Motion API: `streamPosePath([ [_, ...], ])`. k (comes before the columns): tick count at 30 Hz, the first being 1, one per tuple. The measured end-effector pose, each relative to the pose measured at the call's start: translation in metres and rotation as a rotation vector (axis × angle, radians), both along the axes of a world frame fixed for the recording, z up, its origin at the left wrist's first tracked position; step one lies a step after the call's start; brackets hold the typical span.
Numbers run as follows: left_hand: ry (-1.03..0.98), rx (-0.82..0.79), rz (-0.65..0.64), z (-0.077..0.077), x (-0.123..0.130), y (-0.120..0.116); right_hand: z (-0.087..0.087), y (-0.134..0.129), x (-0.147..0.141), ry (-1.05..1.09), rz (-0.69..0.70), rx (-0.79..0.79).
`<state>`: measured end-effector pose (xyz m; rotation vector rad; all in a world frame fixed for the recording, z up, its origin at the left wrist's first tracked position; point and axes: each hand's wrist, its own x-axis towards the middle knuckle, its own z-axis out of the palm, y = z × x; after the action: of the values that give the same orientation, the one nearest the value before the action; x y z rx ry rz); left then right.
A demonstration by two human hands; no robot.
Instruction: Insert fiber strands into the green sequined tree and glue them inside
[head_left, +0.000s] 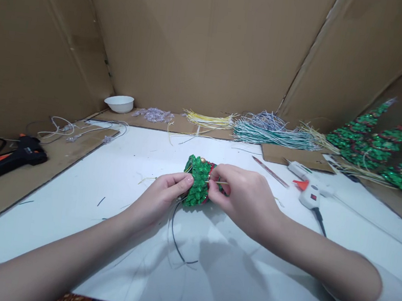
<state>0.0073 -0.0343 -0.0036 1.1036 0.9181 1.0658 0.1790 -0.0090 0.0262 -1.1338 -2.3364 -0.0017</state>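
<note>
A short, round green beaded ornament piece [197, 183] lies on its side above the white board, with red trim and a gold bead on it. My left hand [169, 190] grips its left end, thumb on top. At the right end, my right hand [238, 192] is closed in a pinch on a thin yellow wire [219, 182] that sticks out by the red trim. Part of the piece is hidden behind my right fingers. From underneath, a dark wire [176, 242] curves down onto the board.
On the right lie a pencil [270, 171] and a white glue gun [303, 184]; a black glue gun [25, 153] is at left. Bundles of yellow wire [210, 120] and green wire [277, 137], a white bowl [119, 104] and green beaded trees [359, 127] line the cardboard walls.
</note>
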Motion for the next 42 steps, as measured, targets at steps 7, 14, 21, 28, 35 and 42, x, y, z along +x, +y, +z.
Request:
streamPosePath([
  [7,-0.053,-0.023,-0.037,-0.004,0.0,0.0,0.011,0.001,0.001,0.07,-0.014,-0.223],
  [14,-0.054,-0.028,-0.035,-0.004,0.002,0.0,0.012,-0.001,0.002,0.066,-0.023,-0.208],
  [21,-0.051,-0.01,-0.016,-0.006,0.004,0.0,0.009,-0.002,0.0,0.127,-0.026,-0.243],
  [28,-0.052,-0.018,-0.009,-0.006,0.003,0.0,0.008,-0.002,0.002,0.14,0.052,-0.275],
  [35,-0.052,-0.014,-0.01,-0.006,0.004,-0.001,0.007,-0.003,0.0,0.083,0.002,-0.186],
  [42,-0.02,0.0,-0.01,-0.008,0.004,0.0,0.002,-0.008,-0.003,0.042,-0.066,-0.109],
])
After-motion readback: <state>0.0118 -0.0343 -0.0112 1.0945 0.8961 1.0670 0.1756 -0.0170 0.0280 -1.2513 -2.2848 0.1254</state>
